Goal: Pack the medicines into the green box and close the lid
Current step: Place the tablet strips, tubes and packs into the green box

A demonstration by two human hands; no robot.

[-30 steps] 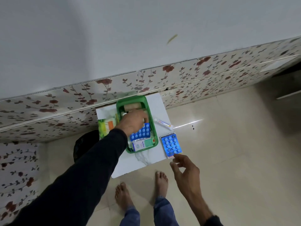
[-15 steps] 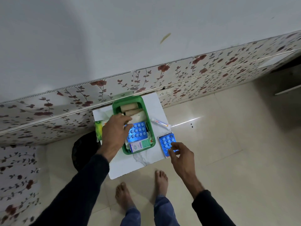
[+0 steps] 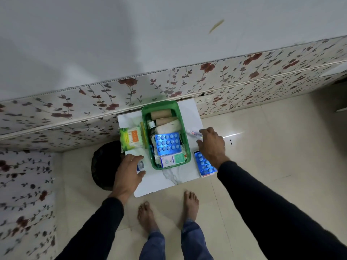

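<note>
The green box (image 3: 146,117) stands open on the small white table (image 3: 169,182). It holds bandage rolls, a bottle, a blue blister pack (image 3: 168,143) and a white-green carton (image 3: 171,159). My left hand (image 3: 129,173) is at the box's near-left corner, fingers and thumb curled around a small white bottle (image 3: 140,166) with a blue label. My right hand (image 3: 212,145) is spread to the right of the box, its fingertips touching a white tube (image 3: 193,132). A second blue blister pack (image 3: 205,166) lies on the table, partly under my right wrist.
A green pack of cotton buds (image 3: 131,137) lies left of the box. A black round object (image 3: 105,162) sits on the floor beside the table's left edge. The floral wall panel runs just behind the table. My bare feet stand at the front edge.
My left hand has come out of the box and down to the small white bottle. My right hand has moved off the loose blister pack and up to the tube.
</note>
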